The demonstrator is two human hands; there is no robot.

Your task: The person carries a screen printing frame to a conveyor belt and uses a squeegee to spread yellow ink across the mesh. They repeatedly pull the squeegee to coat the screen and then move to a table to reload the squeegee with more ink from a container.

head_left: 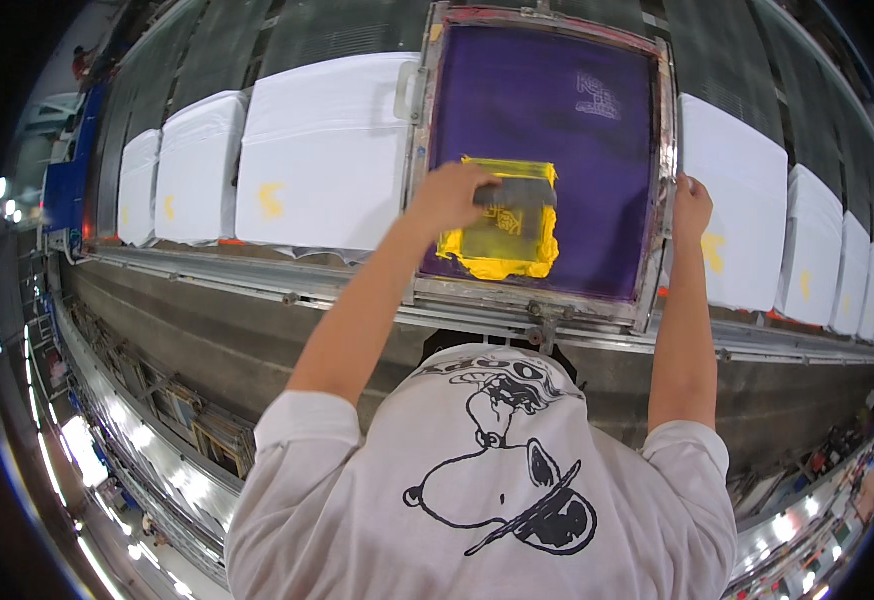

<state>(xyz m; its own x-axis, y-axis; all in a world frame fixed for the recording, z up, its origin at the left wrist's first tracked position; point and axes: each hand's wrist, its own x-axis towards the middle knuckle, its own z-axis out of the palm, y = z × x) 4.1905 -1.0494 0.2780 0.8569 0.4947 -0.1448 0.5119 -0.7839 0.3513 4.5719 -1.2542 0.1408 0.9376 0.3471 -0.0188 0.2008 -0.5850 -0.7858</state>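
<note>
Proceeding from the left, white cloth pieces lie in a row, the nearest just beside the screen frame and bearing a small yellow mark. A pale handle projects from the frame's left rail.

Next, the left hand reaches over that rail from below. Its fingers are closed on the left end of a grey squeegee; some blur is noted, and the full grip underneath cannot be told.

Principal finding: the squeegee extends directly to the right of the left hand, its long axis running left to right, roughly parallel to the frame's near rail and across the frame's length. It sits in the upper part of a patch bordered by yellow ink. The heaviest ink lies on the near side, between the squeegee and the wearer's body; a thinner band lies just beyond the squeegee. The stencil design shows on the near side of the blade. Contact between blade and mesh cannot be confirmed.

Right of the patch, purple mesh fills the frame, with a pale outlined design toward the far corner.

At the right rail, the right hand has its fingers curled in at the outer edge; whether they clasp the rail cannot be determined. It is well apart from the squeegee, the left hand being nearer. Further white cloth pieces continue to the right.
</note>
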